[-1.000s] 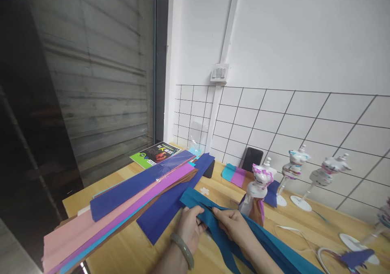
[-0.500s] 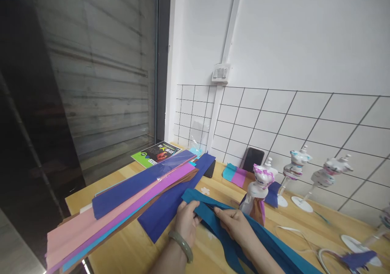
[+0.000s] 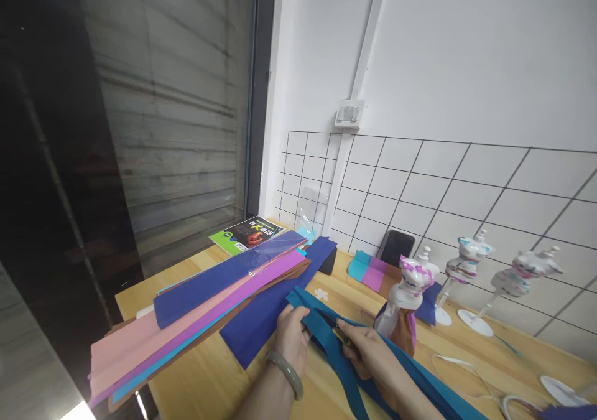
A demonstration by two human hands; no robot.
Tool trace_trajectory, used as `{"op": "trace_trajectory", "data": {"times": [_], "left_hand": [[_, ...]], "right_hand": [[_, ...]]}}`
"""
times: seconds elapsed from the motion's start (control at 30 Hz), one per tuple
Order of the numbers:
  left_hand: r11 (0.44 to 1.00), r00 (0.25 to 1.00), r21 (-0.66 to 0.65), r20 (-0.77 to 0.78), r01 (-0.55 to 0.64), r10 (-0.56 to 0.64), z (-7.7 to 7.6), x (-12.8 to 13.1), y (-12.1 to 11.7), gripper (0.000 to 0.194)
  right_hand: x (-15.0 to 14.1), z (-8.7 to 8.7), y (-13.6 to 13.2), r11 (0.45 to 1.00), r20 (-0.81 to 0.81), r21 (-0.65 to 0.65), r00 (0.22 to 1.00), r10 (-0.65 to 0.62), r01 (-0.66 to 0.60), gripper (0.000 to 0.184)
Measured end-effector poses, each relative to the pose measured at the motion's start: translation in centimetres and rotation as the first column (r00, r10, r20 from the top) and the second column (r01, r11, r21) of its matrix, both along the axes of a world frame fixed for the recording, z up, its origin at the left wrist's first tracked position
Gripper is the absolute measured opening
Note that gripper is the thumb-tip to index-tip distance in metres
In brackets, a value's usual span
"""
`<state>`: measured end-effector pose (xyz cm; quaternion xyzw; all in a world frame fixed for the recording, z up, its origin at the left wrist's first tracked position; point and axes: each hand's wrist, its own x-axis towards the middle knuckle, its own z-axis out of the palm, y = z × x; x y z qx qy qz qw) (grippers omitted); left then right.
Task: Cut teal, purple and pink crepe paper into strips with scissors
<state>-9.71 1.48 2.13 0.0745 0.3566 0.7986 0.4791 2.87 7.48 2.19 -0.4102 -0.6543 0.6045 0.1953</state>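
Note:
A long teal strip of crepe paper (image 3: 321,331) lies across the front of the table, split lengthwise into two bands toward me. My left hand (image 3: 291,334), with a green bangle on its wrist, pinches the paper near its far end. In my right hand (image 3: 368,353) is a pair of scissors (image 3: 342,335) with yellow and black handles. Their dark blades point up and left between the two teal bands; the tips are hard to make out. Just beyond my right hand stands a small white dress form (image 3: 413,286) with a purple-marked top and a brown paper skirt.
Folded crepe paper in pink (image 3: 124,339), purple and blue is stacked at left, beside a booklet (image 3: 245,234). A phone (image 3: 397,247) leans on the wall grid behind coloured paper pieces (image 3: 366,270). More dress forms (image 3: 469,259) and a white cord (image 3: 454,361) are at right.
My right hand has turned slightly, so the scissors' handles now show. My left hand keeps its pinch on the teal paper. The whole view has shifted slightly left.

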Motion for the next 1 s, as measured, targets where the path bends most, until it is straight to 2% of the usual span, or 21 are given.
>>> {"op": "trace_trajectory", "data": {"times": [0.2, 0.4, 0.67, 1.0], "left_hand": [[1.0, 1.0, 0.0, 0.014, -0.011, 0.011, -0.1, 0.0, 0.0, 0.016], [1.0, 0.999, 0.011, 0.036, -0.003, 0.002, 0.3, 0.2, -0.2, 0.018], [0.999, 0.997, 0.024, 0.058, -0.046, 0.045, 0.4, -0.1, -0.1, 0.018], [0.995, 0.995, 0.04, 0.05, -0.087, 0.085, 0.4, 0.2, 0.1, 0.018]], "right_hand": [[0.5, 0.3, -0.1, 1.0, 0.022, 0.0, 1.0, 0.003, -0.003, 0.055], [-0.8, 0.8, 0.0, 1.0, 0.009, 0.007, 1.0, 0.011, -0.011, 0.057], [-2.9, 0.5, -0.1, 0.999, -0.019, 0.036, 1.0, 0.021, -0.02, 0.058], [-2.2, -0.4, -0.5, 0.999, -0.015, 0.029, 1.0, -0.021, 0.021, 0.058]]}}
